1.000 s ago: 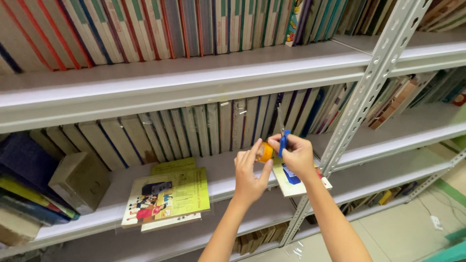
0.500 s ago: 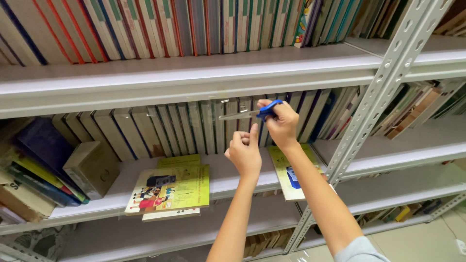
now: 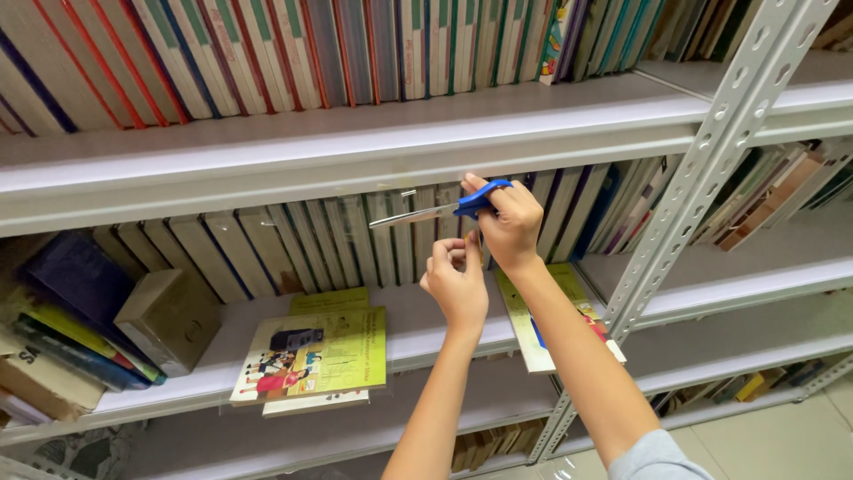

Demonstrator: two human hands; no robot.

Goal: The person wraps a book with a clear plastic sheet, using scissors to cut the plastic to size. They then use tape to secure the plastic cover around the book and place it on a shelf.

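Head view, and the right hand (image 3: pixel 511 222) is up in front of the middle shelf, fingers (image 3: pixel 524 203) curled tight through the blue handles of a pair of scissors (image 3: pixel 440 210). The handles sit against the hand at the right end and the silver blades run out to the left, long axis close to level, the tip dipping slightly and pointing left across the row of upright book spines (image 3: pixel 311 244). The blades look closed or nearly so; the gap is too thin to judge. Just below, the left hand (image 3: pixel 458 283) is raised with its back to the camera, fingers (image 3: pixel 447 255) bent in and pinched together near the right wrist; what they pinch, if anything, cannot be told from here. The two hands are very near, almost touching. Moving outward: behind them runs the grey metal shelf (image 3: pixel 355 147), its upper board packed with upright books. On the shelf board below the hands lies a yellow-green picture book (image 3: pixel 315 351) flat, partly overhanging the edge, and a second flat book (image 3: pixel 555 324) sits under the right forearm. A tan box (image 3: pixel 169 316) leans at the left beside tilted books, and a perforated upright post (image 3: pixel 711 169) rises at the right.
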